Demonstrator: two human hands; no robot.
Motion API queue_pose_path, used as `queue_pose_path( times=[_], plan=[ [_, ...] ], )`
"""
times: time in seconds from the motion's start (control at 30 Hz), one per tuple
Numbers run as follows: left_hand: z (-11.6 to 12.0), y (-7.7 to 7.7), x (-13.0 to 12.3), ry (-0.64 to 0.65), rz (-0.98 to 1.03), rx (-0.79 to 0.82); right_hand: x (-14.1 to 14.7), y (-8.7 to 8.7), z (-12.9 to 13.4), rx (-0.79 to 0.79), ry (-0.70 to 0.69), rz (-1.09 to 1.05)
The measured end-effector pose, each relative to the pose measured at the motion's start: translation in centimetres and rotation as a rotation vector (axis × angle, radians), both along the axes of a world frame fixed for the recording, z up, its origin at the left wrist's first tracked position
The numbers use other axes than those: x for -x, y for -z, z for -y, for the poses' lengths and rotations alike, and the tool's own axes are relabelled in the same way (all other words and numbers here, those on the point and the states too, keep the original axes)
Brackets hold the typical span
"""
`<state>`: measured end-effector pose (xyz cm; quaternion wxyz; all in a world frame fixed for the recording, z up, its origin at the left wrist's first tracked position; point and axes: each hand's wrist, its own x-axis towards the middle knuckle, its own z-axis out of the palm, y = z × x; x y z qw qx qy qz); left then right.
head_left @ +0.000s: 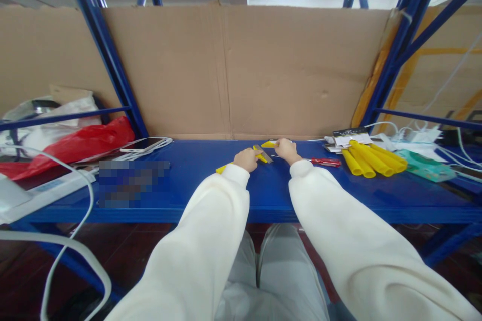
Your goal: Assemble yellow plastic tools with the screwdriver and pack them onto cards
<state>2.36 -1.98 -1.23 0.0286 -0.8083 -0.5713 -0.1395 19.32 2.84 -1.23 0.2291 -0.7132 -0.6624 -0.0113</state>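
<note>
On the blue tabletop, my left hand (246, 159) is closed round a yellow-handled tool (221, 168), whose yellow end shows at the hand's left. A flat grey metal piece (263, 154) with yellow edges lies at the right of that hand. My right hand (286, 151) is closed, with a yellow piece (268, 144) showing at its left fingertips. The two hands are a short way apart. Just right of my right hand lies a screwdriver with a red handle (327, 162). Fine detail between the hands is too small to tell.
Several yellow tubes (371, 158) lie at the right beside a green packet (425, 164) and white cables. At the left are a phone (141, 144), a red bag (94, 140) and a white cable. Cardboard (226, 70) stands behind the blue table (211, 214).
</note>
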Motion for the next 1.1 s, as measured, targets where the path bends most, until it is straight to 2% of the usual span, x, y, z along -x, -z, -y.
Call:
queue_pose_path(
  times=[0.13, 0.33, 0.6, 0.7, 0.9, 1.1],
  plan=[
    [0.2, -0.3, 0.0, 0.000, 0.004, 0.023, -0.9, -0.4, -0.4, -0.125, 0.029, -0.276],
    [0.1, -0.1, 0.0, 0.013, -0.006, 0.000, -2.3, -0.1, -1.9, -0.350, -0.031, -0.727],
    [0.2, -0.3, 0.0, 0.015, -0.012, 0.029, -1.9, 0.2, -1.7, -0.381, -0.178, -0.913],
    [0.3, -0.4, 0.0, 0.010, -0.016, 0.027, -1.5, 0.0, -1.4, -0.357, -0.196, -0.949],
    [0.2, -0.2, 0.0, 0.014, -0.004, 0.015, -1.0, -0.7, -0.2, -0.213, -0.195, -1.004],
    [-0.1, -0.2, -0.2, 0.041, 0.024, 0.034, -0.3, -0.9, 1.0, -0.049, -0.283, -0.957]
  ],
)
